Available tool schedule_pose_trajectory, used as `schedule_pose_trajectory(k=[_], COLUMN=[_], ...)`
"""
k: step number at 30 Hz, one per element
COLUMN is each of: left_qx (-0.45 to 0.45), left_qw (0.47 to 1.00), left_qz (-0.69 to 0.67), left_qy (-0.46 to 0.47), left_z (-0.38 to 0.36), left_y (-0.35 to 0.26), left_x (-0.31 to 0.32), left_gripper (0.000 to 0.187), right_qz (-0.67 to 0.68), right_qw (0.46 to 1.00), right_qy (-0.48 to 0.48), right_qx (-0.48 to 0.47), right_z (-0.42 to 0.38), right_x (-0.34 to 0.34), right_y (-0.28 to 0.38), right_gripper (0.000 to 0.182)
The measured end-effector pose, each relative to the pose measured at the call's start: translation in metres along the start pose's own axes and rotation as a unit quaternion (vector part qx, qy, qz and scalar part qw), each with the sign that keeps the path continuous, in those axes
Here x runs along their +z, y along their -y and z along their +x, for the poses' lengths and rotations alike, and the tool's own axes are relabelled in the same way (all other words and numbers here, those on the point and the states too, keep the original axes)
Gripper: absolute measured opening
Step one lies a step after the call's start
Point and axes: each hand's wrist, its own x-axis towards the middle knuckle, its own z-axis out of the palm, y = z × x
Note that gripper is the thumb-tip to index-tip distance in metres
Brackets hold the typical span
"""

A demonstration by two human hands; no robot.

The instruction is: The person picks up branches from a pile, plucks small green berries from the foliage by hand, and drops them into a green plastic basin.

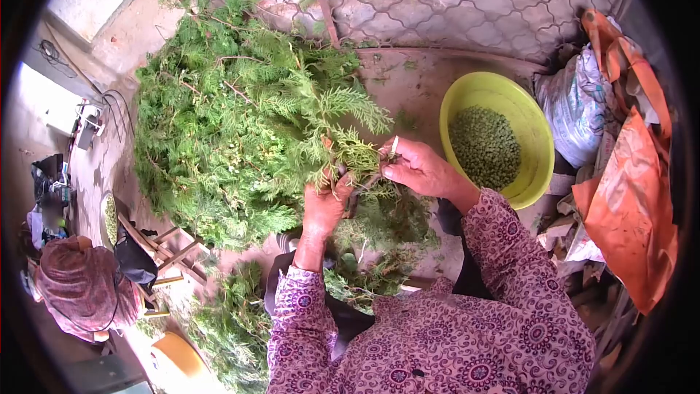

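Note:
My left hand [326, 204] is closed round the stem of a green, feathery evergreen branch [350, 147], whose sprays stick up past the fingers. To its right, my right hand [423, 168] has its thumb and forefinger pressed together beside the branch's outer sprigs. Whatever lies in that pinch is too small to make out; a pale sliver shows at the forefinger. Behind the hands spreads a large heap of cut evergreen branches [211, 131]. A yellow-green basin [538, 128] stands right of my right hand, tilted in view, with many small green cones or berries [485, 147] inside.
A wire mesh fence [437, 0] runs behind the heap. White sacks [576, 106] and an orange sheet [631, 211] are at the right. More cut greenery [233, 321] lies below. Another person [80, 284] sits at the left near a wooden stool [175, 252] and an orange-yellow tub [179, 357].

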Motion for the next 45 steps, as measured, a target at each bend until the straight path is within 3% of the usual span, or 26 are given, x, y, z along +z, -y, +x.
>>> schedule_pose_trajectory(k=[2,4,6,9,11,15,17,18,20,21,22,24,26,28,30,31,32,34,35,36,38,40,42,45], left_qx=[-0.037,0.073,0.05,0.054,0.047,0.057,0.053,0.044,0.142,0.143,0.156,0.168,0.114,0.06,0.046,0.007,0.07,0.091,0.094,0.087,0.062,0.029,0.014,0.0], left_qw=[0.999,0.984,0.975,0.992,0.993,0.981,0.971,0.968,0.938,0.938,0.925,0.911,0.915,0.917,0.931,0.937,0.941,0.95,0.949,0.946,0.939,0.929,0.917,0.89], left_qz=[0.021,0.164,0.213,0.109,0.096,0.129,0.16,0.164,0.211,0.211,0.242,0.273,0.298,0.309,0.196,0.11,0.056,-0.084,-0.084,-0.12,-0.155,-0.198,-0.228,-0.279], left_qy=[-0.004,0.002,-0.048,-0.029,-0.057,-0.132,-0.173,-0.185,-0.235,-0.237,-0.247,-0.259,-0.248,-0.243,-0.305,-0.331,-0.327,-0.286,-0.29,-0.29,-0.301,-0.312,-0.327,-0.36], left_z=[0.001,0.0,-0.004,0.001,0.002,0.006,0.006,0.006,0.009,0.009,0.01,0.009,0.008,0.005,0.004,0.0,0.002,0.002,0.002,0.002,0.002,0.005,0.004,0.003], left_y=[0.006,0.007,0.001,-0.002,0.003,0.0,-0.004,-0.005,-0.007,-0.006,-0.005,-0.007,-0.015,-0.024,-0.034,-0.052,-0.048,-0.052,-0.053,-0.057,-0.065,-0.06,-0.062,-0.068], left_x=[-0.004,-0.005,-0.001,-0.001,-0.003,-0.012,-0.024,-0.029,-0.029,-0.032,-0.037,-0.043,-0.045,-0.052,-0.059,-0.056,-0.071,-0.08,-0.08,-0.075,-0.07,-0.077,-0.079,-0.086], left_gripper=[0.027,0.027,0.02,0.009,0.008,0.009,0.014,0.016,0.015,0.015,0.016,0.017,0.018,0.018,0.018,0.018,0.017,0.016,0.016,0.016,0.015,0.015,0.015,0.016], right_qz=[-0.036,-0.035,-0.034,-0.084,-0.175,-0.191,-0.173,-0.172,-0.101,-0.049,-0.048,0.047,0.062,0.146,0.246,0.206,0.207,0.239,0.206,0.207,-0.005,-0.018,-0.103,-0.136], right_qw=[0.999,0.998,0.995,0.991,0.956,0.951,0.975,0.976,0.975,0.973,0.973,0.959,0.959,0.925,0.885,0.877,0.878,0.832,0.895,0.896,0.953,0.961,0.976,0.974], right_qy=[0.006,-0.007,-0.02,-0.101,-0.226,-0.216,-0.137,-0.136,-0.195,-0.222,-0.219,-0.276,-0.272,-0.349,-0.395,-0.435,-0.432,-0.497,-0.395,-0.391,-0.285,-0.258,-0.133,-0.096], right_qx=[0.017,0.052,0.086,0.007,-0.064,-0.116,-0.012,-0.013,0.032,-0.048,-0.049,0.036,0.043,0.023,-0.018,0.003,0.001,0.063,0.034,0.035,0.098,0.094,0.139,0.151], right_z=[-0.003,-0.005,-0.004,0.004,0.006,0.007,0.002,0.002,0.003,0.007,0.007,0.006,0.007,0.005,-0.005,-0.008,-0.005,0.0,-0.007,-0.007,-0.002,0.002,0.004,0.003], right_x=[-0.002,-0.001,0.003,0.011,0.019,0.013,0.003,0.002,0.001,0.001,-0.003,-0.011,-0.02,-0.032,-0.067,-0.074,-0.071,-0.057,-0.061,-0.054,-0.038,-0.033,-0.031,-0.021], right_y=[-0.006,-0.005,-0.003,0.0,-0.006,-0.018,-0.015,-0.01,0.0,-0.007,-0.009,-0.007,-0.005,0.002,-0.012,0.0,0.008,0.019,-0.005,-0.005,-0.006,-0.013,-0.027,-0.035], right_gripper=[0.023,0.026,0.028,0.033,0.035,0.031,0.025,0.025,0.022,0.021,0.021,0.02,0.022,0.023,0.023,0.021,0.021,0.021,0.022,0.022,0.023,0.023,0.023,0.023])
